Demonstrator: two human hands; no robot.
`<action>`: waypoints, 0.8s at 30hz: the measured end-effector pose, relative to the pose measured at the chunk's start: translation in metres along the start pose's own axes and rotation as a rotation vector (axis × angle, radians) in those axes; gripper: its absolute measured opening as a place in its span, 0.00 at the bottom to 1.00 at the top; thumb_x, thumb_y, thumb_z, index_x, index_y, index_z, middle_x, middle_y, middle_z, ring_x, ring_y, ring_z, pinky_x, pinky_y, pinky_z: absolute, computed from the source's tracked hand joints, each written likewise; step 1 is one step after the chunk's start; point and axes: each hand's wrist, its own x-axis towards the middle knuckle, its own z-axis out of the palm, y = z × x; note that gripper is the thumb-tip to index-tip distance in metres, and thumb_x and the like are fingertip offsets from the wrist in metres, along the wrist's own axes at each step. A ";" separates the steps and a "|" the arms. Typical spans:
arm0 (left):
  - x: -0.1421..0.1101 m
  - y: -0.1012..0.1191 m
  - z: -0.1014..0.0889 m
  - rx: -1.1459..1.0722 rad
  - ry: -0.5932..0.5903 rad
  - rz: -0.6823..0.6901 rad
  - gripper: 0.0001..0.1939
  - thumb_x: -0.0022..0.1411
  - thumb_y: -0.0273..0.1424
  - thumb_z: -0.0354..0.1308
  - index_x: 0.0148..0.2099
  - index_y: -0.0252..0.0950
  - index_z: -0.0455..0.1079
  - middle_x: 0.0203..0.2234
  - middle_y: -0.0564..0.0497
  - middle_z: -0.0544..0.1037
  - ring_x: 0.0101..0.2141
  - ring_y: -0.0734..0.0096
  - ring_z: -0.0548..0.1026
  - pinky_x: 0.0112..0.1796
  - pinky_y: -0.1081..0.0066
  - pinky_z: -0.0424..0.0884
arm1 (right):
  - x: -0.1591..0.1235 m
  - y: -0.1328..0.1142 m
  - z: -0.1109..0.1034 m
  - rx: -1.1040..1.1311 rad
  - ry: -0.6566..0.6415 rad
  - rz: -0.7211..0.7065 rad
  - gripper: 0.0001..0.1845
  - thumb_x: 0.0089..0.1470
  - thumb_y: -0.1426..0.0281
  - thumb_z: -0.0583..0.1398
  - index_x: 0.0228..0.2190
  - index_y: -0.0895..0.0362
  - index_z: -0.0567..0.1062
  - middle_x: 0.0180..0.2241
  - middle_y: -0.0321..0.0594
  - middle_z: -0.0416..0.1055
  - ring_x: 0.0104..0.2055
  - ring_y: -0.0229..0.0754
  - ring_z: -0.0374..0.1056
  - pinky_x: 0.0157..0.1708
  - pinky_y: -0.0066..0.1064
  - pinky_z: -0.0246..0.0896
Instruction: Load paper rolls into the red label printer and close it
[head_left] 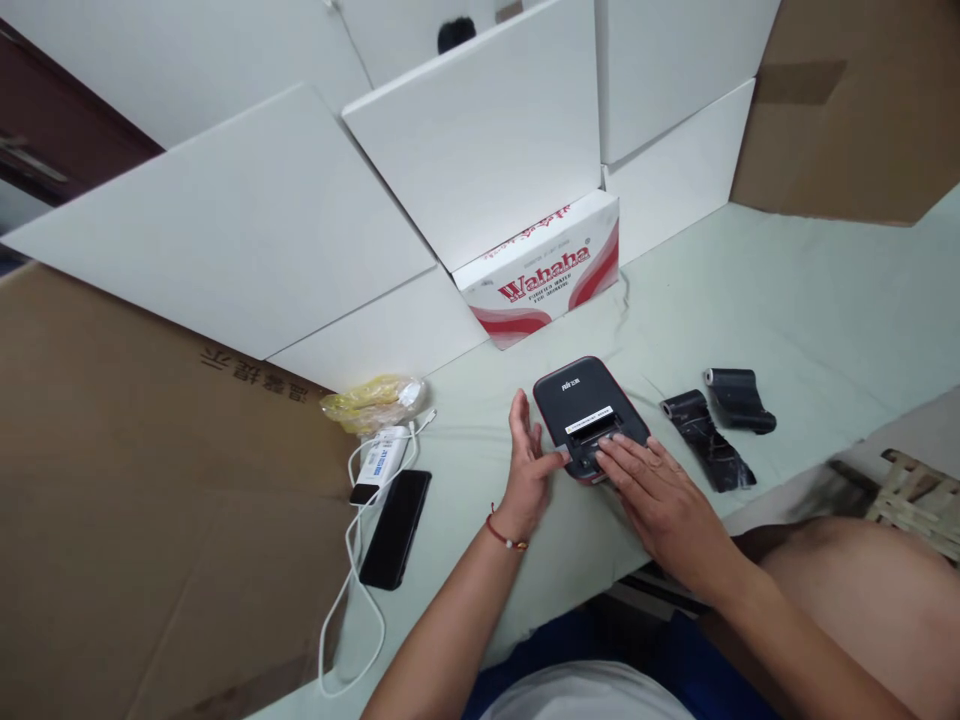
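Note:
A small black label printer (586, 398) with a white label strip on top sits on the pale green table (787, 310) in front of me. My left hand (529, 470) stands on its edge at the printer's left side, fingers spread, thumb touching the casing. My right hand (660, 495) lies flat, fingers stretched onto the printer's near front edge. Neither hand holds anything. To the printer's right lies a black ribbon roll (739, 397) with a loose crumpled strip of black ribbon (706, 440).
A black phone (395, 527), a white power bank (382, 458) with a white cable (341, 610) and a yellow plastic bag (375, 400) lie at the left. A red-and-white Wahaha box (547, 270) stands behind. White panels and brown cardboard wall the table.

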 end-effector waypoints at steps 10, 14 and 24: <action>0.005 -0.016 0.007 -0.327 -0.060 -0.179 0.57 0.49 0.28 0.61 0.76 0.59 0.41 0.76 0.54 0.53 0.71 0.63 0.61 0.64 0.61 0.68 | 0.000 0.001 0.000 0.028 0.020 -0.001 0.35 0.62 0.84 0.53 0.69 0.59 0.62 0.69 0.45 0.64 0.74 0.44 0.53 0.73 0.51 0.51; 0.006 -0.015 0.009 -0.332 -0.051 -0.168 0.54 0.51 0.29 0.63 0.75 0.57 0.45 0.74 0.52 0.58 0.70 0.60 0.63 0.64 0.59 0.68 | 0.005 -0.004 -0.007 0.056 0.036 0.029 0.30 0.65 0.79 0.55 0.66 0.58 0.66 0.66 0.46 0.69 0.70 0.46 0.61 0.71 0.52 0.57; 0.005 -0.004 -0.016 -0.140 0.080 -0.107 0.35 0.53 0.27 0.59 0.63 0.50 0.66 0.67 0.50 0.68 0.67 0.61 0.66 0.63 0.57 0.66 | 0.131 0.029 -0.052 -0.063 -0.513 0.153 0.18 0.70 0.67 0.50 0.49 0.53 0.79 0.52 0.47 0.78 0.44 0.49 0.77 0.39 0.40 0.70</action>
